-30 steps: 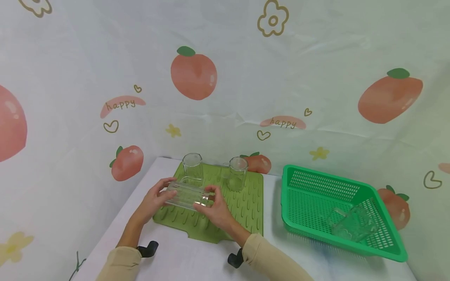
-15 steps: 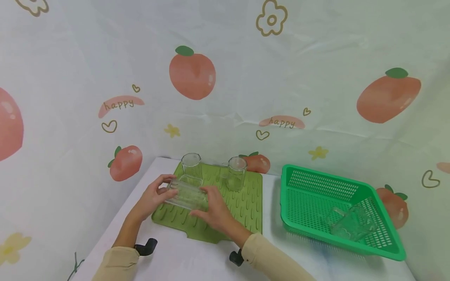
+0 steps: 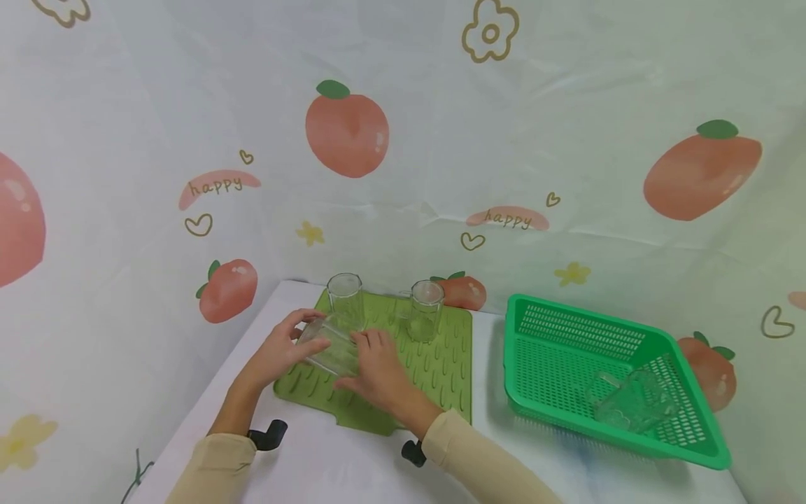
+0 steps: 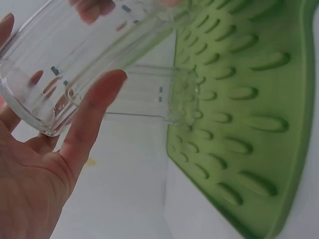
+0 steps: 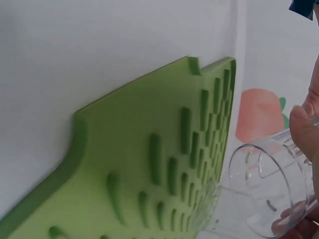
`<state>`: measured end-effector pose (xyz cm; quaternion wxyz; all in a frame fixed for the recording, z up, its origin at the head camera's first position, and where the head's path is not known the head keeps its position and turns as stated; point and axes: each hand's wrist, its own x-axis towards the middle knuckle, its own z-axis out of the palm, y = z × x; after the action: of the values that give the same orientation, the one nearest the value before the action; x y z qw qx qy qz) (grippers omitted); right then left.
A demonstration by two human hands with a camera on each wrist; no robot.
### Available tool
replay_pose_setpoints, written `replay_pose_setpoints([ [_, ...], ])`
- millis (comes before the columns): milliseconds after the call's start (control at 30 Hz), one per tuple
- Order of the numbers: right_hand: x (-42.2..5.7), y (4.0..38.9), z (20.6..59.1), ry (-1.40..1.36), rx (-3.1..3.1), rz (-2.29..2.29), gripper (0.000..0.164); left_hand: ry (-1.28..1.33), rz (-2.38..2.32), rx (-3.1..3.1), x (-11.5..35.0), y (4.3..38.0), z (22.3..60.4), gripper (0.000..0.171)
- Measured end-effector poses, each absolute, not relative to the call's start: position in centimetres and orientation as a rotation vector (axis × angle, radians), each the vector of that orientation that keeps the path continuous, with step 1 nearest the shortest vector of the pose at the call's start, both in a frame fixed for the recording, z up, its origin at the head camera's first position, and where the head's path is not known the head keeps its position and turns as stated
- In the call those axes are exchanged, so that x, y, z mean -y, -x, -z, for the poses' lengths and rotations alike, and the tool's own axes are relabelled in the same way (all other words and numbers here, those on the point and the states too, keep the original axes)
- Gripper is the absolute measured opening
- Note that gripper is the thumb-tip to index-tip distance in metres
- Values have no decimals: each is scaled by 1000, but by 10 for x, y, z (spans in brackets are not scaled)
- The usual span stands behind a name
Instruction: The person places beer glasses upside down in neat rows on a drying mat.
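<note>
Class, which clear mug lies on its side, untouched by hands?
The sideways mug in the green basket. The left mug and right mug stand upright on the green mat; the tilted mug is held by the left hand and right hand.

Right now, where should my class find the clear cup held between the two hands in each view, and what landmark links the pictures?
Head: the clear cup is below and left of centre, between the left hand and right hand.
Left wrist: the clear cup slants across the upper left.
Right wrist: the clear cup is at the lower right, partly cut off.
Shared landmark: the green mat.
</note>
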<state>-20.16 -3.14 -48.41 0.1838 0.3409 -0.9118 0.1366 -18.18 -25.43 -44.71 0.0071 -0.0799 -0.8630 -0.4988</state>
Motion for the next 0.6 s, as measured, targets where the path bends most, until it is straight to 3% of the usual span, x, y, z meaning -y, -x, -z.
replay_pose_setpoints([
  [233,37,202,479,-948,2671,-525,97,302,1616,2689,250,189,442,56],
  [600,39,206,485,-978,2789,-857,84,278,1721,2674,270,193,449,47],
])
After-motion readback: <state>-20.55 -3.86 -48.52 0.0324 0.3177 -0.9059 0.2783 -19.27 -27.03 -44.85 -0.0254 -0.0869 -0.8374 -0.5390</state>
